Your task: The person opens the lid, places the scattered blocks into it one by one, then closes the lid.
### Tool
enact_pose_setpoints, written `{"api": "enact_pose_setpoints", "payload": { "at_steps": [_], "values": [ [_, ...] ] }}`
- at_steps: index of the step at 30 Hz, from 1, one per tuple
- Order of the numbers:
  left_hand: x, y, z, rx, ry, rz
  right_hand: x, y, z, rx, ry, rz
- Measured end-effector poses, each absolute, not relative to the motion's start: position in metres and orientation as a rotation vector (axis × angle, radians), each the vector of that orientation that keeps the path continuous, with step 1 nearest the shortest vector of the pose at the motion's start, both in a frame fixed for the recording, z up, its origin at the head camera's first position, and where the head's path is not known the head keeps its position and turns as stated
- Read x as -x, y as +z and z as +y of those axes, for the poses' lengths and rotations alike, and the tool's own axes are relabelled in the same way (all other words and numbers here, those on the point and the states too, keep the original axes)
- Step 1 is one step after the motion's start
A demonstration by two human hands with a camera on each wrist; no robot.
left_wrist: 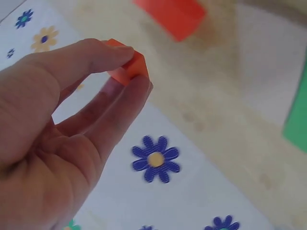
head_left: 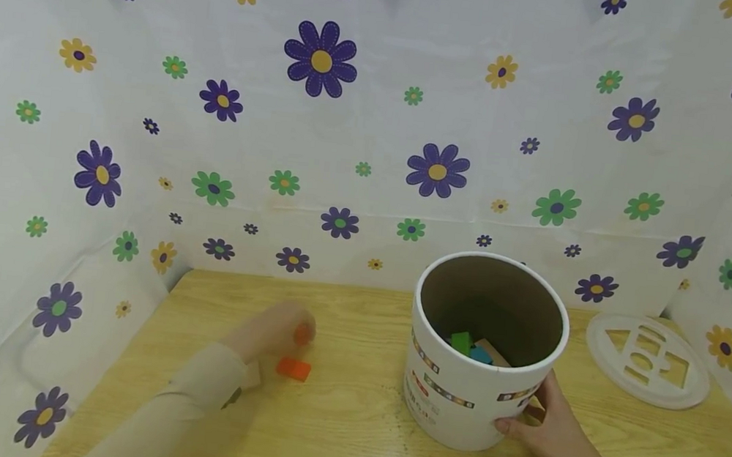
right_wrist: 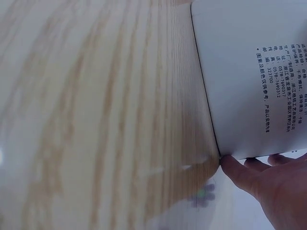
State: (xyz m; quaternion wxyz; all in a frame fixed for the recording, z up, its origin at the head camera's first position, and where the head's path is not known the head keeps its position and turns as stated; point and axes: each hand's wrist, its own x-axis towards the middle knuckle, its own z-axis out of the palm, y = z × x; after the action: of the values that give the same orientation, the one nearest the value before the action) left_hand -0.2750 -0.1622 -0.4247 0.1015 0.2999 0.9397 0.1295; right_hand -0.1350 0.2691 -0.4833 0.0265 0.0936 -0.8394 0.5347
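Note:
My left hand (head_left: 273,331), blurred in the head view, is over the left part of the table. In the left wrist view its thumb and fingers pinch a small orange block (left_wrist: 138,65). Just below that hand lies a flat orange-red block (head_left: 293,369), with a pale block (head_left: 252,376) and a green block (head_left: 232,397) partly hidden by the sleeve. A white bucket (head_left: 454,410) stands upright on the right, with a green block (head_left: 461,342) and a blue block (head_left: 481,355) among those inside. My right hand (head_left: 552,428) grips its lower right side, thumb towards the front.
A round white lid (head_left: 602,350) with shaped cutouts lies flat on the wooden table (head_left: 345,440), to the right of the bucket. White sheeting (head_left: 377,112) printed with flowers rises along the back and both sides.

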Motion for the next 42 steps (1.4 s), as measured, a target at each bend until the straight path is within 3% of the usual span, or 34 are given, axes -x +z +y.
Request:
{"api": "enact_pose_setpoints", "payload": {
  "at_steps": [42],
  "values": [
    [0.217, -0.247, -0.081, -1.413, 0.4, 2.746, 0.136, -0.479, 0.27, -0.217, 1.709, -2.638]
  ]
}}
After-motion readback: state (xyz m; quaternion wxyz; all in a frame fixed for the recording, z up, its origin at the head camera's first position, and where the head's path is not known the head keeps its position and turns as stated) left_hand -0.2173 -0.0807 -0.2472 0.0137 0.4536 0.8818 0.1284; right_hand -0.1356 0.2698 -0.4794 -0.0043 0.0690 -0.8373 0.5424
